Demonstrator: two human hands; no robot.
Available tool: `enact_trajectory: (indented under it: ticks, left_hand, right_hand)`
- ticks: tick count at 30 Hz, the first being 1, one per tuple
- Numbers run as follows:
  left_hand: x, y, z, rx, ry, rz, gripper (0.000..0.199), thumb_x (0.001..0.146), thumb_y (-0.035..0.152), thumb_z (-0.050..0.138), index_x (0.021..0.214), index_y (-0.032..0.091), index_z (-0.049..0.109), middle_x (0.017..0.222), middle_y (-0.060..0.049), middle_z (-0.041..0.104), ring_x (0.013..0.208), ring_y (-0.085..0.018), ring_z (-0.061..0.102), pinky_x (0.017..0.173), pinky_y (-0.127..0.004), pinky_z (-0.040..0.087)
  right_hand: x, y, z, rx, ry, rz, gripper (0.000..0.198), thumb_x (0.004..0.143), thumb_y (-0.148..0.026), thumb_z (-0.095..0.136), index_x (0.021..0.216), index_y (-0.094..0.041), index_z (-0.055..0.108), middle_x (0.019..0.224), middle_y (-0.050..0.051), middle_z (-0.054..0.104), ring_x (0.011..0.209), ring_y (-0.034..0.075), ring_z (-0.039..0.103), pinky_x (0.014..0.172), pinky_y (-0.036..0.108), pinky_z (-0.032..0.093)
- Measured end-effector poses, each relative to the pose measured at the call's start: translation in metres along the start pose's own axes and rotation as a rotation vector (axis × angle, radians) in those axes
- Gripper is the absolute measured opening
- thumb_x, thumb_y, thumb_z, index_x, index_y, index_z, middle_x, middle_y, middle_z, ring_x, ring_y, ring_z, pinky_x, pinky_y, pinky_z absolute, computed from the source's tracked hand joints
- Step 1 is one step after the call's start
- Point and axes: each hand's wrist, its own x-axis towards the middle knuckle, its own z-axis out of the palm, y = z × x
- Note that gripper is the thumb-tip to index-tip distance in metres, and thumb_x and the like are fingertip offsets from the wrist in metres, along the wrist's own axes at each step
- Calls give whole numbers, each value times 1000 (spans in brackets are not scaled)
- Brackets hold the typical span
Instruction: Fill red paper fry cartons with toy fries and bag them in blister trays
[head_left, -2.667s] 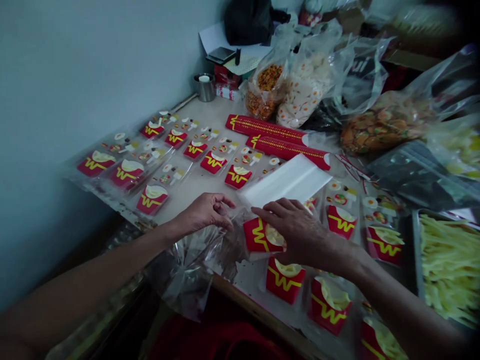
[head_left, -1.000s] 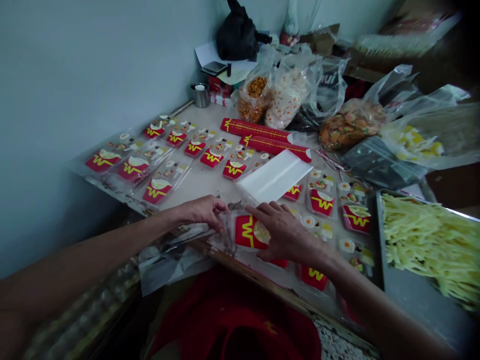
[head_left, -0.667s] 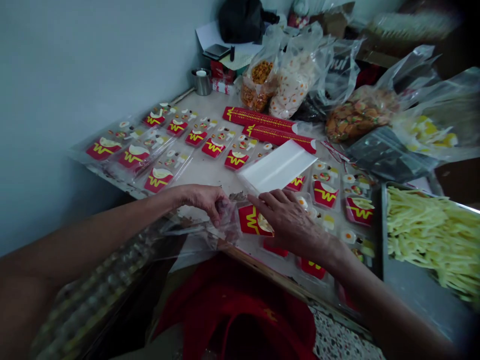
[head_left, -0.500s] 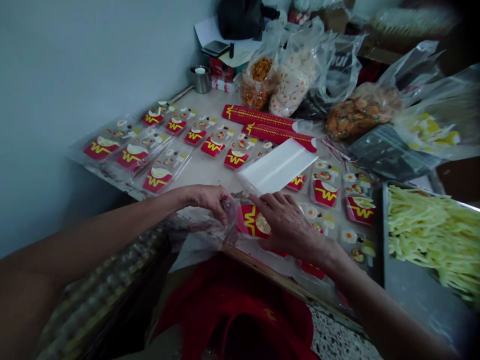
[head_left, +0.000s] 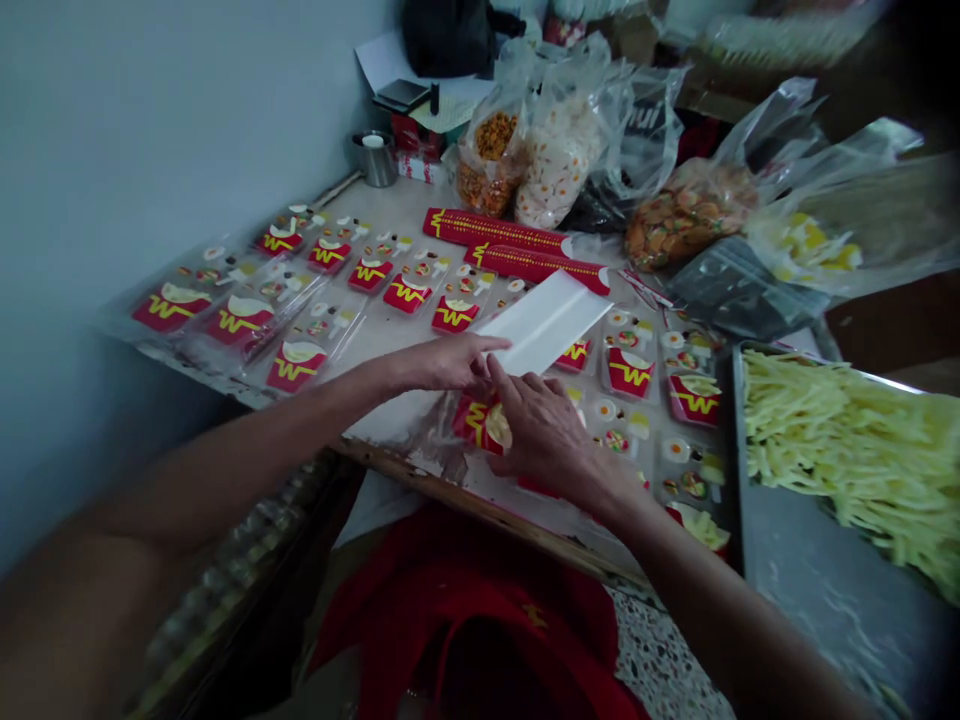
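A clear plastic packet (head_left: pixel 472 420) with a red carton picture and a yellow zigzag lies at the table's front edge. My right hand (head_left: pixel 551 430) rests over its right part, index finger stretched forward and the other fingers lying across it. Just beyond the packet's left end is my left hand (head_left: pixel 454 362). Its index finger points out over the near corner of a white folded sheet (head_left: pixel 551 320), while its other fingers are partly bent and half hidden by the right hand. I see nothing held in the left hand.
Similar packets (head_left: pixel 296 368) lie in rows on the table. Two long red printed strips (head_left: pixel 499 232) lie behind. Clear bags of small pieces (head_left: pixel 559 170) stand at the back. On the right is a metal tray (head_left: pixel 810 560) with pale yellow strips (head_left: pixel 862 440).
My left hand has let go of the packet's left end and moved up and right, beside my right hand. My right hand stays on the packet. The view has shifted slightly.
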Motion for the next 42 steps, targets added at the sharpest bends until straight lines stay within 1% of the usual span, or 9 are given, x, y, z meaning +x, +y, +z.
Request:
enact_trajectory:
  ticks: [4, 6, 10, 18, 24, 27, 30, 35, 42]
  left_hand:
    - [-36, -5, 27, 505, 616, 262, 46, 85, 21, 69, 131, 18, 64, 120, -10, 71, 115, -27, 63, 103, -43, 48]
    - [-55, -18, 43, 673, 719, 317, 45, 87, 22, 66, 131, 15, 64, 128, -12, 68, 123, -29, 58, 110, -46, 44]
    - [-68, -54, 57, 788, 557, 284, 61, 81, 25, 68, 140, 10, 58, 138, -17, 61, 127, -31, 56, 112, -45, 45]
    - [-75, -97, 31, 794, 503, 194, 53, 82, 8, 53, 133, 17, 62, 133, -12, 66, 123, -25, 60, 110, -42, 47]
    - [-90, -103, 19, 874, 523, 168, 49, 80, 14, 62, 129, 18, 66, 125, -13, 66, 116, -28, 59, 102, -42, 50]
    - [-90, -94, 5, 912, 366, 176, 42, 81, 14, 63, 121, 19, 70, 109, -11, 69, 107, -27, 63, 97, -39, 51]
    - [-94, -88, -9, 783, 276, 175, 32, 84, 16, 63, 115, 19, 72, 106, -9, 71, 102, -24, 66, 95, -35, 51]
    - [-102, -99, -9, 623, 438, 227, 31, 85, 24, 68, 116, 19, 72, 113, -8, 72, 106, -23, 65, 98, -35, 50]
    - [-94, -118, 6, 794, 604, 268, 30, 89, 22, 63, 118, 17, 69, 113, -11, 69, 110, -26, 61, 100, -40, 50]
  right_hand:
    - [5, -3, 14, -28, 83, 221, 99, 76, -56, 74, 153, -9, 34, 131, 23, 61, 115, 40, 52, 93, 50, 39]
    - [9, -6, 18, -39, 108, 308, 94, 76, -59, 73, 148, -9, 41, 130, 24, 61, 114, 40, 52, 91, 51, 41]
    - [26, -24, 27, -14, 146, 408, 79, 80, -51, 71, 143, -9, 47, 126, 23, 63, 112, 39, 55, 91, 49, 44]
    - [54, -83, 51, 112, 90, 354, 67, 92, -19, 51, 154, -2, 31, 121, 25, 68, 111, 32, 62, 90, 43, 47]
    - [28, -71, 49, 170, 81, 276, 57, 95, -30, 56, 146, -6, 45, 130, 21, 65, 115, 31, 62, 101, 43, 45]
    - [3, -81, 49, 230, 190, 281, 70, 95, -38, 60, 155, -11, 34, 141, 21, 58, 124, 34, 57, 105, 47, 44]
    - [-12, -113, 65, 253, 212, 353, 106, 84, -52, 73, 163, -14, 13, 151, 26, 46, 133, 40, 49, 104, 54, 44]
    - [-7, -143, 93, 190, 160, 448, 116, 74, -51, 79, 163, -18, 12, 155, 28, 37, 136, 46, 44, 106, 61, 38]
    - [-7, -105, 77, 205, 166, 417, 104, 73, -37, 73, 161, -18, 20, 153, 19, 47, 138, 39, 41, 108, 57, 39]
